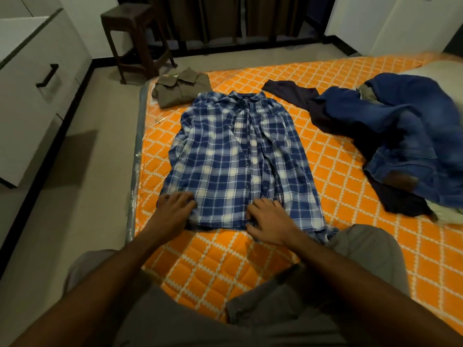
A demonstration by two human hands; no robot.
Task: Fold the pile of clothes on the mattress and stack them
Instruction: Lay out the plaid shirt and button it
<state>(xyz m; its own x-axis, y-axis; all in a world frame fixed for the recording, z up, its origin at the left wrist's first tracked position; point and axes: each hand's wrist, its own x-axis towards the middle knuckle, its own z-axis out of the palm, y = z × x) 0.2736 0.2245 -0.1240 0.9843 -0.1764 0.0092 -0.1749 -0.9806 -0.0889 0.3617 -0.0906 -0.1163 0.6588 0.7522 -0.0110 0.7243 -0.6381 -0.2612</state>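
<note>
Blue-white plaid shirt (pixel 240 159) lies front-up, spread flat on orange mattress (pixel 338 151), collar away from person, likely laid out for folding. Left hand (pixel 175 209) and right hand (pixel 268 221) rest on hem, fingers loosely spread, gripping nothing, probably smoothing. 1 folded olive shirt (pixel 179 87) beyond. Unfolded pile (pixel 400 141) right, count unclear.

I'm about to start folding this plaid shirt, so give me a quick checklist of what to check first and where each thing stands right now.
1. Plaid shirt lies front up, spread on the mattress: ok.
2. Left hand and right hand rest on the hem: ok.
3. Sleeves tucked evenly: cannot tell.
4. Hem clear of your knee: not ok, its right corner touches the trouser leg.
5. Folded olive shirt ready as stack base: ok.
6. Unfolded pile apart from the shirt: ok.
</note>
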